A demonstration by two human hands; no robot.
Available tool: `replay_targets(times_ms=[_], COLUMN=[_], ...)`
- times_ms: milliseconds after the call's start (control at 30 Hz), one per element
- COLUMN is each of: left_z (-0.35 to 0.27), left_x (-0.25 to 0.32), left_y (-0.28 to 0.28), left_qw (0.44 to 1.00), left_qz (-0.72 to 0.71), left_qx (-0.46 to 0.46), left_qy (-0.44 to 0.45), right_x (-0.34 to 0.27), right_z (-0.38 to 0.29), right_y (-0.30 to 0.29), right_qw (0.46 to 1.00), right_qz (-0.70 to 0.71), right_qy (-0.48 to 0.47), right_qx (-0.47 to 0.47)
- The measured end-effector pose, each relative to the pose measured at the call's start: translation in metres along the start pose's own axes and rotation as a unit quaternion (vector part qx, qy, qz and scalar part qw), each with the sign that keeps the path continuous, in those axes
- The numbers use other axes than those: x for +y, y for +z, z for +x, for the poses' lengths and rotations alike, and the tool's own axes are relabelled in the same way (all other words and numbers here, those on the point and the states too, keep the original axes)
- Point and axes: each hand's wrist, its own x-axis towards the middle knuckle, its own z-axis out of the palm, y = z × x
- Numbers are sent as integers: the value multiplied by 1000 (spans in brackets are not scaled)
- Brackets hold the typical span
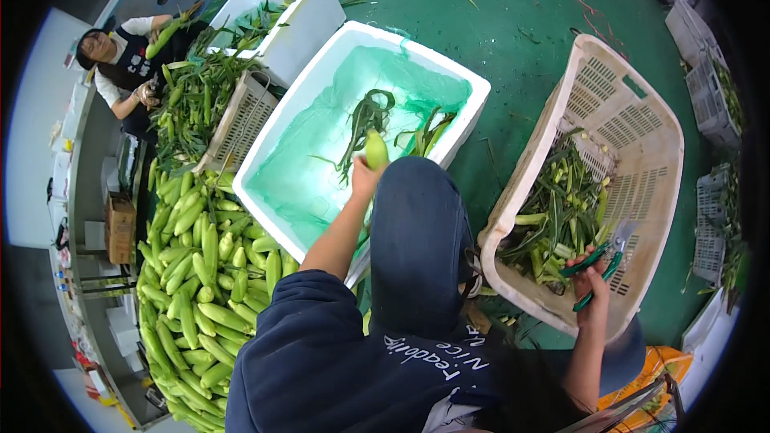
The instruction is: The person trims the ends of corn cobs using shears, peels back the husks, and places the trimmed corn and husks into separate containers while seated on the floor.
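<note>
My left hand [364, 179] is closed round the lower part of a green corn ear [376, 150], held over a white foam box [264, 162] lined with thin green plastic. Dark green corn leaves [368, 117] lie in the box beyond the ear, and more leaves rest at its right side. My right hand [591, 288] holds pruning shears [615, 252] with green handles, their blades pointing away over a cream plastic crate [631, 150]. Cut leaves and stalk pieces [559, 210] lie in that crate.
Many trimmed corn ears [204, 288] are heaped at the left. Behind them stands a crate [237, 120] piled with leafy corn, beside another foam box [313, 18]. A co-worker [129, 72] at the upper left holds an ear. Stacked crates [710, 96] line the right.
</note>
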Motion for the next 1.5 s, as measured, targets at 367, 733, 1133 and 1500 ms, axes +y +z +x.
replay_targets(times_ms=[367,733,1133,1500], left_z=[-102,-248,-288,-294], left_x=[357,365,337,310], left_y=[0,164,155,148], left_qw=[871,779,817,804], left_qz=[-284,-491,-451,-451], left_qx=[-244,-376,-351,-356], left_qy=[319,107,78,-149], right_x=[-37,-14,-1,11], right_z=[-4,-33,-24,-17], right_y=[-32,-49,-56,-46], right_qw=[969,977,985,967], right_qz=[-220,82,8,-226], right_qy=[-103,70,83,-107], right_qx=[-50,-185,-151,48])
